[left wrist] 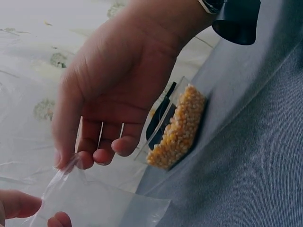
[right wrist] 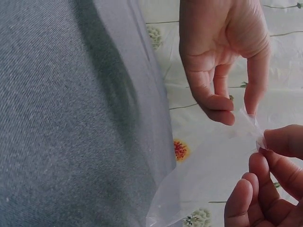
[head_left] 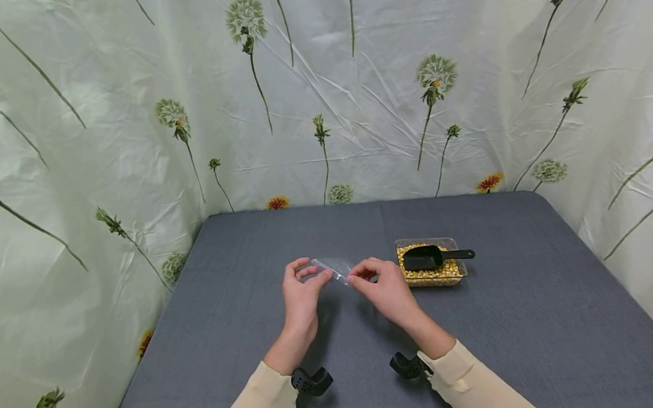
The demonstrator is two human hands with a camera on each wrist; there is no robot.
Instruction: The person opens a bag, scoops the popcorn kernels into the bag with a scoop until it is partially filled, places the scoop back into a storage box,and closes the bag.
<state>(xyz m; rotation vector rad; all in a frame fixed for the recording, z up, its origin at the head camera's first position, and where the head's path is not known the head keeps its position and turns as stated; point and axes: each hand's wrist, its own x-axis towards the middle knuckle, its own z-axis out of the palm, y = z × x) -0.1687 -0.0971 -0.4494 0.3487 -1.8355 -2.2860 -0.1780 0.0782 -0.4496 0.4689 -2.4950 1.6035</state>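
Left hand [head_left: 301, 295] and right hand [head_left: 386, 289] pinch a clear plastic bag [head_left: 334, 273]. Both wrist views cut off its faint film.

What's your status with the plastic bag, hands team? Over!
Left hand, right hand: holding clear bag by its edge. Held above table. Corn tub, black scoop: rightward, seemingly not blocking.

Pale, creased hanging fabric [head_left: 462, 24] printed with dandelions [head_left: 245, 19] and orange-red flowers [head_left: 278, 203], grey-blue cloth-covered table [head_left: 539, 315] in front
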